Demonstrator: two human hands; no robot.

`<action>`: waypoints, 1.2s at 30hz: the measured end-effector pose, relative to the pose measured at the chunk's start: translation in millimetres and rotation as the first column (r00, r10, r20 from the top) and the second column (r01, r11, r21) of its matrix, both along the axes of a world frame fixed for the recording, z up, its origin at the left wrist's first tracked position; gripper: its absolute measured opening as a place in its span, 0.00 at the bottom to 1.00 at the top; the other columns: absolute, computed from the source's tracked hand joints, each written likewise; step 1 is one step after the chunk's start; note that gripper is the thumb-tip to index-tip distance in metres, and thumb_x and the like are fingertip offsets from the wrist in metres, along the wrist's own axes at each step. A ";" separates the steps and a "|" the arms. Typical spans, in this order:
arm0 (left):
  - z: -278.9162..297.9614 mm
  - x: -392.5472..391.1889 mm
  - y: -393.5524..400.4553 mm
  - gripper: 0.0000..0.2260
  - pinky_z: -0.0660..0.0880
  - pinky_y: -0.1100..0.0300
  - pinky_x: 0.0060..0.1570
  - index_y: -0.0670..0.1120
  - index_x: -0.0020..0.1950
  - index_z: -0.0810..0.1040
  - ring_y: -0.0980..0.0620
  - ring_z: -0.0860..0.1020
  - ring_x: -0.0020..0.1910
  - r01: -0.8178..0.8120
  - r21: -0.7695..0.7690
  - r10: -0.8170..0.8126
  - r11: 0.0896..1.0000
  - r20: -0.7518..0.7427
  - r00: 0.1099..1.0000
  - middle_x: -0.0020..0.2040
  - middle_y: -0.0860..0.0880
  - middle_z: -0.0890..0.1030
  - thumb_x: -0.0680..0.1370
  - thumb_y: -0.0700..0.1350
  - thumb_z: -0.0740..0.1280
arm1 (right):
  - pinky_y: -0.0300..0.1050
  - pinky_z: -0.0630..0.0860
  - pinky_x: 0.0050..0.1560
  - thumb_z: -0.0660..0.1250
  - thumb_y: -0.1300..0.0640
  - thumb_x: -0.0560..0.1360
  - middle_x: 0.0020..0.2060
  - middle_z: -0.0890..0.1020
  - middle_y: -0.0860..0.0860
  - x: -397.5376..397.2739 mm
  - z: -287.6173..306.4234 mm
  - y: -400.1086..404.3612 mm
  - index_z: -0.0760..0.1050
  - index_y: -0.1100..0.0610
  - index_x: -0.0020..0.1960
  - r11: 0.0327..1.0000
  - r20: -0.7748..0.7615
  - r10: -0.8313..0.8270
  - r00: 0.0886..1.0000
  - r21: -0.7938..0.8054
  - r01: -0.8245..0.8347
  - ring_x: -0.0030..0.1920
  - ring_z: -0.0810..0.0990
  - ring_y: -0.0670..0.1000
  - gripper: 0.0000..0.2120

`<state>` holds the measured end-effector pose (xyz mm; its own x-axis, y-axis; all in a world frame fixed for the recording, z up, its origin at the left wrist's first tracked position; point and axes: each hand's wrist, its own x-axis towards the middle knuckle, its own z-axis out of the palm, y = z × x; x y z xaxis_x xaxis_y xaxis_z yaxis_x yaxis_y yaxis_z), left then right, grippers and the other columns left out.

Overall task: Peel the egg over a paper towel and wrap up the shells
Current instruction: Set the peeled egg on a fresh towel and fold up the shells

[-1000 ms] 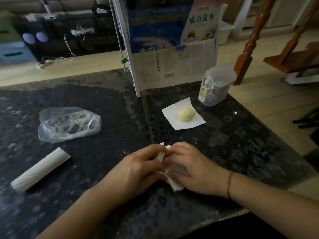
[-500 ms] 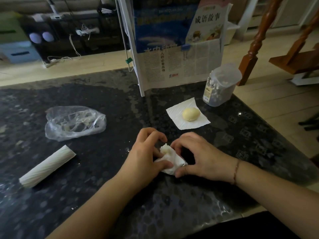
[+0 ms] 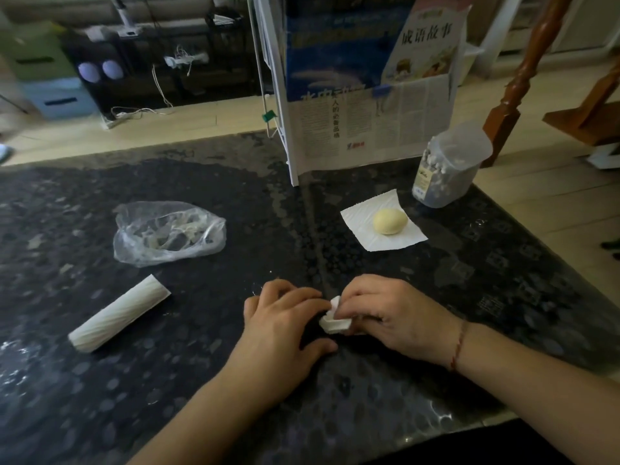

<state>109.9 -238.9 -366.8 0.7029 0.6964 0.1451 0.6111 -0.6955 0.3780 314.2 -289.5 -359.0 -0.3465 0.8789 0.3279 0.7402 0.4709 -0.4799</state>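
Note:
A peeled pale yellow egg rests on a flat white paper towel square at the right middle of the dark table. Nearer me, a small folded white paper towel bundle lies on the table between my hands; its contents are hidden. My right hand pinches the bundle's top and right side with thumb and fingers. My left hand lies palm down just left of the bundle, fingertips touching its upper edge.
A crumpled clear plastic bag lies at the left middle, with a white paper towel roll in front of it. A clear jar of cotton swabs stands at the back right beside an upright newspaper rack. The table edge runs along the right.
The bundle has been folded smaller and tighter. My right hand has closed over it, while my left hand has flattened onto the table beside it.

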 end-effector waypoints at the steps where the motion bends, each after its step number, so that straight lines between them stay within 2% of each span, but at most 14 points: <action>1: 0.9 2.3 -3.5 0.19 0.59 0.59 0.57 0.58 0.62 0.78 0.56 0.66 0.64 -0.002 -0.013 0.002 1.000 0.053 0.999 0.62 0.64 0.76 0.72 0.57 0.72 | 0.40 0.78 0.50 0.73 0.66 0.71 0.46 0.82 0.53 -0.2 0.1 -1.0 0.84 0.61 0.48 1.000 -0.029 0.003 1.000 0.024 -0.002 0.47 0.81 0.48 0.07; 5: 3.3 6.9 -7.7 0.11 0.76 0.58 0.56 0.53 0.51 0.81 0.60 0.80 0.52 -0.004 -0.325 0.129 0.946 0.362 0.923 0.52 0.60 0.84 0.70 0.47 0.77 | 0.34 0.76 0.50 0.70 0.71 0.71 0.46 0.80 0.51 1.7 0.7 -4.9 0.84 0.61 0.47 0.999 -0.154 0.001 0.988 0.052 0.008 0.47 0.80 0.44 0.09; 8: 7.3 9.5 -7.5 0.12 0.79 0.54 0.56 0.48 0.52 0.76 0.54 0.84 0.51 0.153 -0.655 0.243 0.740 0.472 0.848 0.52 0.50 0.86 0.73 0.39 0.75 | 0.35 0.76 0.49 0.69 0.76 0.69 0.46 0.80 0.49 2.9 4.1 -6.0 0.84 0.61 0.46 0.998 -0.223 0.009 0.975 0.069 0.006 0.47 0.80 0.44 0.13; 10: 9.4 10.2 -6.0 0.17 0.79 0.56 0.53 0.46 0.58 0.72 0.49 0.84 0.51 0.284 -0.744 0.291 0.604 0.539 0.790 0.51 0.44 0.85 0.74 0.36 0.73 | 0.36 0.76 0.49 0.69 0.78 0.68 0.46 0.80 0.49 1.3 8.8 -5.9 0.83 0.62 0.45 0.995 -0.261 0.031 0.965 0.096 -0.006 0.47 0.80 0.44 0.15; 13: 15.7 10.5 -0.7 0.26 0.79 0.55 0.56 0.46 0.68 0.71 0.45 0.83 0.54 0.368 -0.790 0.304 0.490 0.551 0.777 0.54 0.42 0.85 0.72 0.38 0.73 | 0.38 0.76 0.52 0.69 0.78 0.69 0.47 0.81 0.51 -2.8 14.0 -7.0 0.82 0.63 0.45 0.993 -0.267 0.062 0.962 0.117 -0.032 0.50 0.81 0.46 0.13; 15: 18.7 11.5 2.8 0.26 0.77 0.48 0.61 0.43 0.68 0.74 0.40 0.82 0.58 0.381 -0.802 0.334 0.460 0.554 0.763 0.56 0.39 0.84 0.71 0.36 0.75 | 0.41 0.77 0.55 0.69 0.75 0.70 0.50 0.81 0.51 -6.3 15.3 -9.5 0.81 0.62 0.51 0.997 -0.277 0.035 0.960 0.071 -0.016 0.53 0.81 0.47 0.13; 18: 20.3 14.2 3.1 0.21 0.76 0.43 0.62 0.41 0.64 0.78 0.39 0.82 0.57 0.310 -0.801 0.409 0.512 0.544 0.733 0.54 0.39 0.85 0.70 0.37 0.73 | 0.36 0.68 0.67 0.70 0.70 0.72 0.65 0.75 0.47 -12.0 13.6 -15.6 0.73 0.53 0.67 0.997 -0.253 -0.017 0.967 -0.080 -0.004 0.67 0.73 0.43 0.26; 21: 17.7 15.0 1.6 0.18 0.79 0.46 0.59 0.41 0.61 0.80 0.40 0.83 0.54 0.307 -0.789 0.428 0.532 0.564 0.706 0.52 0.39 0.86 0.72 0.36 0.72 | 0.36 0.59 0.73 0.70 0.69 0.71 0.75 0.62 0.42 -14.1 10.7 -19.4 0.65 0.48 0.74 0.992 -0.246 -0.027 0.969 -0.126 -0.005 0.75 0.61 0.42 0.36; 23: 17.1 13.0 3.1 0.20 0.79 0.51 0.58 0.42 0.61 0.81 0.43 0.83 0.55 0.339 -0.792 0.466 0.507 0.583 0.665 0.53 0.41 0.86 0.70 0.39 0.73 | 0.42 0.62 0.73 0.71 0.68 0.70 0.75 0.63 0.43 -13.3 11.0 -20.2 0.64 0.45 0.73 0.990 -0.410 -0.082 0.908 -0.138 0.027 0.75 0.62 0.45 0.37; 26: 18.1 6.6 12.8 0.15 0.80 0.52 0.57 0.46 0.54 0.85 0.45 0.84 0.52 0.383 -0.808 0.576 0.448 0.589 0.567 0.52 0.40 0.86 0.67 0.41 0.73 | 0.48 0.68 0.71 0.68 0.73 0.72 0.69 0.73 0.46 -7.2 16.8 -16.4 0.69 0.45 0.69 0.969 -0.658 -0.222 0.720 -0.230 0.089 0.70 0.71 0.48 0.34; 28: 17.9 3.0 20.6 0.11 0.82 0.54 0.52 0.47 0.50 0.86 0.46 0.84 0.50 0.436 -0.811 0.621 0.389 0.581 0.527 0.51 0.40 0.86 0.69 0.39 0.72 | 0.49 0.73 0.66 0.66 0.74 0.73 0.62 0.80 0.46 -3.1 21.6 -8.0 0.72 0.48 0.66 0.943 -0.616 -0.308 0.725 -0.298 0.147 0.62 0.79 0.47 0.29; 30: 17.4 2.0 24.8 0.10 0.81 0.56 0.48 0.45 0.50 0.86 0.46 0.85 0.50 0.481 -0.803 0.634 0.353 0.583 0.508 0.52 0.39 0.85 0.69 0.38 0.72 | 0.45 0.76 0.63 0.68 0.70 0.74 0.60 0.81 0.45 -7.2 26.4 -0.3 0.74 0.50 0.65 0.935 -0.509 -0.311 0.803 -0.317 0.161 0.58 0.81 0.45 0.25; 33: 15.7 3.3 27.8 0.10 0.81 0.58 0.46 0.45 0.50 0.84 0.46 0.85 0.49 0.478 -0.797 0.618 0.369 0.595 0.514 0.49 0.41 0.86 0.69 0.38 0.74 | 0.34 0.68 0.67 0.75 0.57 0.70 0.64 0.77 0.45 -23.6 31.9 7.3 0.74 0.53 0.67 0.974 -0.228 -0.210 0.951 -0.130 0.184 0.64 0.74 0.39 0.26; 36: 14.8 5.6 31.9 0.11 0.82 0.57 0.42 0.47 0.49 0.82 0.49 0.86 0.45 0.227 -0.764 0.500 0.604 0.585 0.639 0.45 0.48 0.86 0.70 0.40 0.78 | 0.34 0.65 0.69 0.75 0.48 0.68 0.65 0.76 0.50 -37.2 27.3 15.5 0.71 0.57 0.69 0.986 0.019 -0.168 0.986 0.002 0.168 0.66 0.73 0.44 0.33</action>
